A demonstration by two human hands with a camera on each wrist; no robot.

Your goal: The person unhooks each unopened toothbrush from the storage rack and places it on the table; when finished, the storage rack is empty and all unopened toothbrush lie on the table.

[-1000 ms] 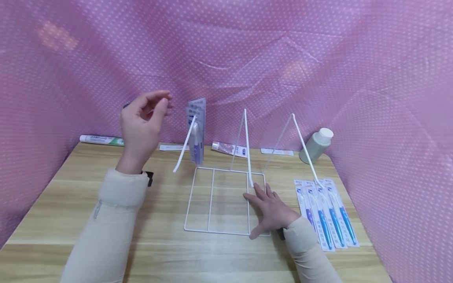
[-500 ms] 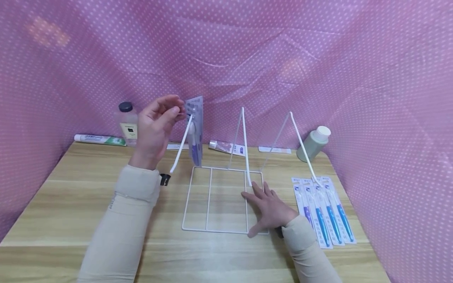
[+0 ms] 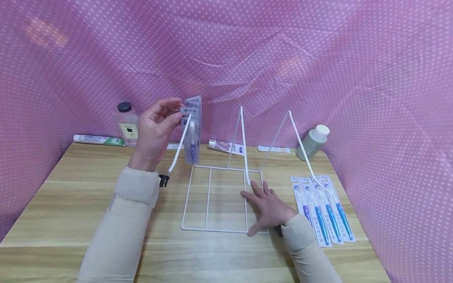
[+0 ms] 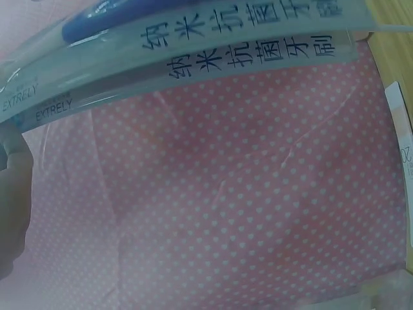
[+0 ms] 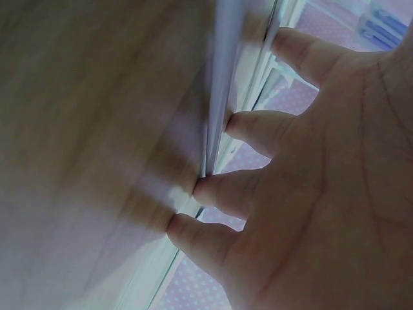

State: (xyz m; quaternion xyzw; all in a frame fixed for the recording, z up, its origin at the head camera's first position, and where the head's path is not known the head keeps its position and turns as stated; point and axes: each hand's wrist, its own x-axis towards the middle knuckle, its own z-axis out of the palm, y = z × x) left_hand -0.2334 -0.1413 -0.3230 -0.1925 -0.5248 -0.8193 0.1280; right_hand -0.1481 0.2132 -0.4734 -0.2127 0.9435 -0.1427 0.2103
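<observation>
My left hand [image 3: 155,125] pinches the upper left edge of the front packaged toothbrush [image 3: 191,135], at the left prong of a white wire rack [image 3: 208,196]. Several such packs hang there one behind another. Blue print on two of the packs [image 4: 239,55] shows close up in the left wrist view. My right hand [image 3: 270,208] rests with spread fingers over the right part of the rack's base. In the right wrist view its fingertips [image 5: 210,190] touch down beside a white wire [image 5: 222,84].
Several packaged toothbrushes [image 3: 323,212] lie at right, under the right prong [image 3: 302,145]. Along the back stand a clear bottle [image 3: 128,125] with black cap and a green bottle [image 3: 311,143]. Toothpaste tubes [image 3: 99,140] and a white flat strip [image 3: 274,149] lie there too. A pink dotted cloth [image 3: 226,59] surrounds the table.
My left hand has moved right to the hanging packs and taken hold of the front one, which now faces more toward me. The clear bottle came into view. My right hand stays put.
</observation>
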